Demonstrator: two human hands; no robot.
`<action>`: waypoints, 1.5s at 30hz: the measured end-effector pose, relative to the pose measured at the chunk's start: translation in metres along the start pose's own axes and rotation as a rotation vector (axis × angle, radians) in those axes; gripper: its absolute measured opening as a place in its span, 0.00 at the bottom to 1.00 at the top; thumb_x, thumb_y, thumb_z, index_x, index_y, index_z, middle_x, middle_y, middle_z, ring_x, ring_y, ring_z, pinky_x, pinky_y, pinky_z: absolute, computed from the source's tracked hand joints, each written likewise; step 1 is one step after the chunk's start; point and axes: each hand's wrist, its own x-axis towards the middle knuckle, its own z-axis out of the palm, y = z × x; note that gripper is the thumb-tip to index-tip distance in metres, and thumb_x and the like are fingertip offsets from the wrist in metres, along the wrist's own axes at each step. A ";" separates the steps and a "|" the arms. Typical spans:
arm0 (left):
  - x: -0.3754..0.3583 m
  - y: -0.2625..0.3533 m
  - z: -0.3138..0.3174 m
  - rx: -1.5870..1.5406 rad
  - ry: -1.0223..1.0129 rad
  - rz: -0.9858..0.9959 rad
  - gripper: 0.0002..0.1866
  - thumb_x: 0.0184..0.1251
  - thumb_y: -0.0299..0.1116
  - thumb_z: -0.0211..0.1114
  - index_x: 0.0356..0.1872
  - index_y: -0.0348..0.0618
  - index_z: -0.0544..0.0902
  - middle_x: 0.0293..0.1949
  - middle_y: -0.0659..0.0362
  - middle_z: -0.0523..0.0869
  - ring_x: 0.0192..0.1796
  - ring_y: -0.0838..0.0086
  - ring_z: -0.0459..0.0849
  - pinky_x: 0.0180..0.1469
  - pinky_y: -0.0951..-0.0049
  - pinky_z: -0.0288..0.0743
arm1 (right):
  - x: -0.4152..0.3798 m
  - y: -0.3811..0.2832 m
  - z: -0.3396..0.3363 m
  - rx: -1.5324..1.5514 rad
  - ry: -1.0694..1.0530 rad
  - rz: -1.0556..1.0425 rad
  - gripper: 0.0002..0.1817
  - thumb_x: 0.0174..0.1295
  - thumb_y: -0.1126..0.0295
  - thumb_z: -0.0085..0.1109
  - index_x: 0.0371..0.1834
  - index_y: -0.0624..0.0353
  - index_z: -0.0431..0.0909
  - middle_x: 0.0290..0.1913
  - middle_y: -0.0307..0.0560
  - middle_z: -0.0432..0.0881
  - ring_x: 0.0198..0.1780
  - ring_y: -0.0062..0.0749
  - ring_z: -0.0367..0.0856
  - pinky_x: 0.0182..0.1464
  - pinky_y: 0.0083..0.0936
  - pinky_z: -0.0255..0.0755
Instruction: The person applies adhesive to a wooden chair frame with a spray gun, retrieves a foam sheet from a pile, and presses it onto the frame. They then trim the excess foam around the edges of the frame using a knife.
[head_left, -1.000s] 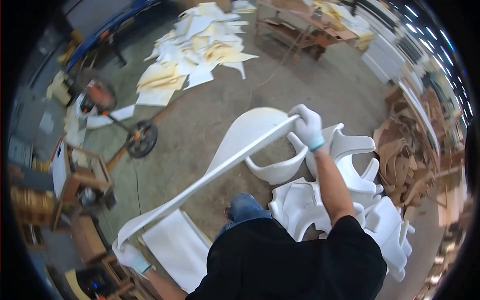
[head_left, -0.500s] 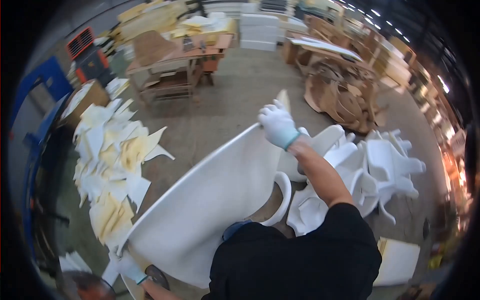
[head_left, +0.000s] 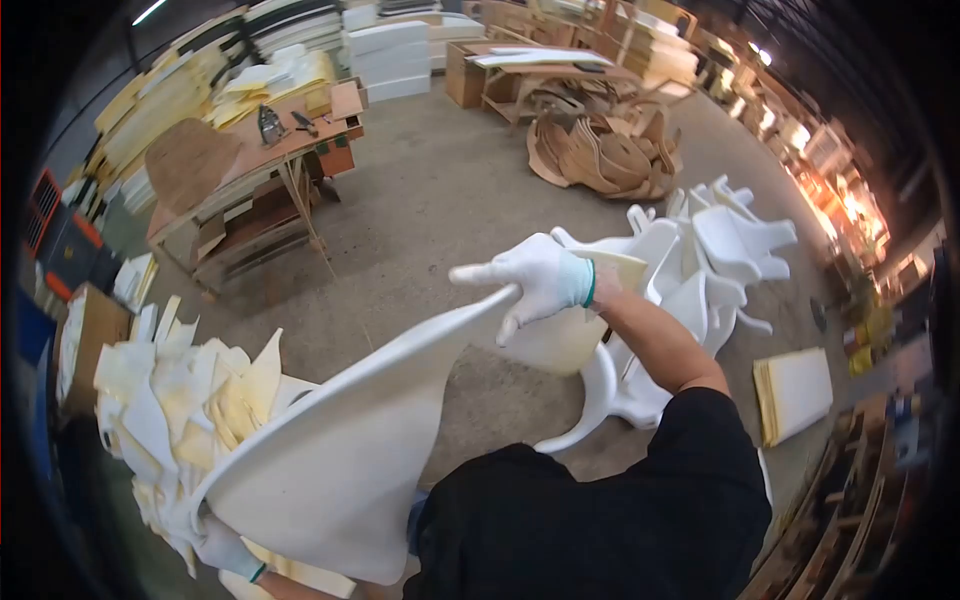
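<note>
A large white curved chair shell (head_left: 335, 455) fills the space in front of my body, tilted up from lower left to upper right. My left hand (head_left: 222, 548), in a white glove with a green cuff, is closed around its lower left corner, the fingers partly hidden behind the edge. At the upper end, my gloved right hand (head_left: 535, 280) grips the rim, with thumb on the near face and one or more fingers stretched along the far side. Beside the right wrist, a yellowish-white flap (head_left: 560, 338) hangs, and a curved white arm (head_left: 592, 400) sticks out below it.
Yellow-white foam offcuts (head_left: 185, 400) are heaped at the left. More white shells (head_left: 715, 250) lie piled at the right, near a stack of foam sheets (head_left: 793, 395). A wooden workbench (head_left: 265, 150) with tools stands behind; brown curved panels (head_left: 605, 150) lie farther back.
My view has turned to the right. The shell's upper end has come down and tilted, and fingers of my right hand have stretched out along its rim. My left hand keeps its corner.
</note>
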 end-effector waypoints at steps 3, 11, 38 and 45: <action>0.072 -0.119 0.044 0.119 -0.084 0.075 0.13 0.65 0.23 0.65 0.49 0.31 0.84 0.47 0.55 0.88 0.46 0.70 0.85 0.54 0.70 0.78 | 0.048 -0.009 0.042 -0.232 -0.112 0.033 0.13 0.54 0.63 0.67 0.44 0.43 0.87 0.31 0.41 0.84 0.34 0.41 0.85 0.38 0.35 0.78; 0.224 -0.108 0.149 -0.311 -0.398 -0.060 0.06 0.68 0.22 0.65 0.42 0.31 0.84 0.38 0.59 0.86 0.41 0.75 0.82 0.50 0.74 0.77 | 0.179 -0.058 0.077 -0.021 0.111 0.347 0.11 0.55 0.76 0.57 0.40 0.54 0.84 0.39 0.50 0.85 0.42 0.49 0.85 0.48 0.40 0.78; 0.311 -0.349 0.346 -0.143 -1.439 -0.200 0.23 0.53 0.22 0.72 0.52 0.32 0.78 0.45 0.49 0.82 0.49 0.63 0.80 0.54 0.64 0.76 | 0.583 0.005 0.060 0.207 0.680 0.217 0.15 0.57 0.81 0.56 0.46 0.60 0.86 0.39 0.47 0.89 0.42 0.30 0.88 0.46 0.25 0.79; 0.355 -0.350 0.377 -0.346 -1.875 -0.303 0.46 0.53 0.28 0.74 0.76 0.39 0.62 0.73 0.46 0.69 0.73 0.59 0.70 0.72 0.64 0.66 | 0.649 -0.014 0.073 0.330 0.627 0.378 0.24 0.54 0.70 0.49 0.53 0.72 0.80 0.48 0.50 0.84 0.48 0.31 0.82 0.52 0.24 0.74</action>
